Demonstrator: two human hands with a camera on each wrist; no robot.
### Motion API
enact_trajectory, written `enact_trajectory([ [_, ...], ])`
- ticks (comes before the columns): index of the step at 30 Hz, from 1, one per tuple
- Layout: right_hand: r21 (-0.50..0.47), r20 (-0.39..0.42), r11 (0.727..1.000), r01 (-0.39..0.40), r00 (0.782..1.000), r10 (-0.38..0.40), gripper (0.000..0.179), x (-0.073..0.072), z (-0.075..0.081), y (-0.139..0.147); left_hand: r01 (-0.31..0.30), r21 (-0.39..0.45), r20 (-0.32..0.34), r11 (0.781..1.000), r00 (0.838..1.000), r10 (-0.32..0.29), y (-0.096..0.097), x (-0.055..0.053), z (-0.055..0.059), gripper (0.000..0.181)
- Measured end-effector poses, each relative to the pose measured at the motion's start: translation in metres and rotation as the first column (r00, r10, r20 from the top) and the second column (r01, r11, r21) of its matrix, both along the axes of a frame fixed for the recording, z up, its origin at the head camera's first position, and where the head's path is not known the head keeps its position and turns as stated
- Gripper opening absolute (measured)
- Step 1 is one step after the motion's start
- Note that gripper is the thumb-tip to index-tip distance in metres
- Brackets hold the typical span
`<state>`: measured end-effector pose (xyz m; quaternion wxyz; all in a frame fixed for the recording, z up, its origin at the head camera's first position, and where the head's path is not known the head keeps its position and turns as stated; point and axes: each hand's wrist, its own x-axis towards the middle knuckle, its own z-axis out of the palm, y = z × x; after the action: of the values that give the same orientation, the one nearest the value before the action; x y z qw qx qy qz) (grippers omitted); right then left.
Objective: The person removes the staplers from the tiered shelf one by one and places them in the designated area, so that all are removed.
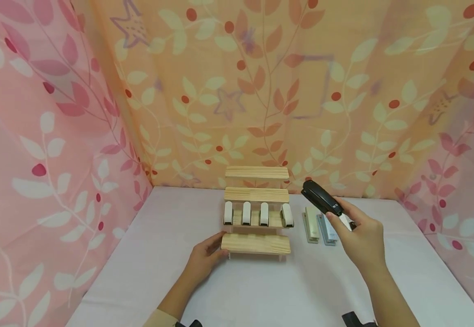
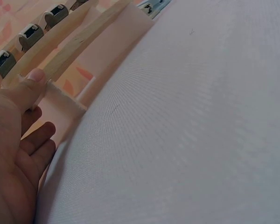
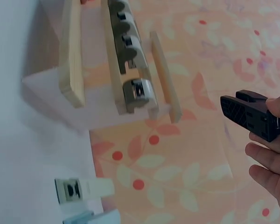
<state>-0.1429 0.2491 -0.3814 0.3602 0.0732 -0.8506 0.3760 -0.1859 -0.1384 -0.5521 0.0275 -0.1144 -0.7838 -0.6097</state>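
My right hand (image 1: 362, 234) holds a black stapler (image 1: 322, 197) in the air, right of a tiered wooden rack (image 1: 255, 244). The right wrist view shows this black stapler (image 3: 252, 114) pinched between thumb and fingers, its far end pointing toward the rack. At the rack's lower left end, my left hand (image 1: 205, 256) grips the lowest board, thumb in front. In the left wrist view the thumb of that hand (image 2: 18, 135) presses the board's end (image 2: 65, 63), fingers curled beside the side panel. Several white staplers (image 1: 246, 213) stand in a row on the second tier, the rightmost slightly skewed.
Right of the rack, a pale green stapler (image 1: 312, 225) and a light blue stapler (image 1: 327, 229) lie side by side on the white-covered table (image 1: 147, 245). The two upper boards (image 1: 256, 195) hold nothing. Patterned curtains (image 1: 204, 91) enclose the table at the back and sides.
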Motion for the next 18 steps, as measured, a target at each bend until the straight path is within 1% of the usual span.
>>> enact_trajectory([
  [3,-0.01,0.013,1.0,0.029,0.999,-0.029,0.046,0.003,-0.003,0.01,0.001,-0.012,-0.007,1.0,1.0,-0.001,-0.001,0.0,-0.002,0.066],
  [7,-0.012,0.017,0.997,0.077,0.997,-0.077,0.047,0.005,-0.007,0.022,0.006,-0.037,-0.016,0.999,1.0,-0.007,-0.001,-0.001,-0.003,0.069],
  [9,-0.012,0.01,0.995,0.094,0.995,-0.094,0.047,0.006,-0.009,0.028,0.007,-0.04,-0.003,0.999,1.0,-0.007,-0.001,-0.001,-0.003,0.07],
  [14,-0.028,-0.008,0.992,0.126,0.992,-0.127,0.048,0.005,-0.014,0.042,0.003,-0.042,0.018,0.999,1.0,-0.002,0.0,0.0,-0.002,0.069],
  [18,-0.048,0.005,0.986,0.161,0.987,-0.161,0.048,0.003,-0.019,0.053,-0.001,-0.056,0.006,0.998,1.0,0.001,0.0,-0.001,-0.002,0.068],
])
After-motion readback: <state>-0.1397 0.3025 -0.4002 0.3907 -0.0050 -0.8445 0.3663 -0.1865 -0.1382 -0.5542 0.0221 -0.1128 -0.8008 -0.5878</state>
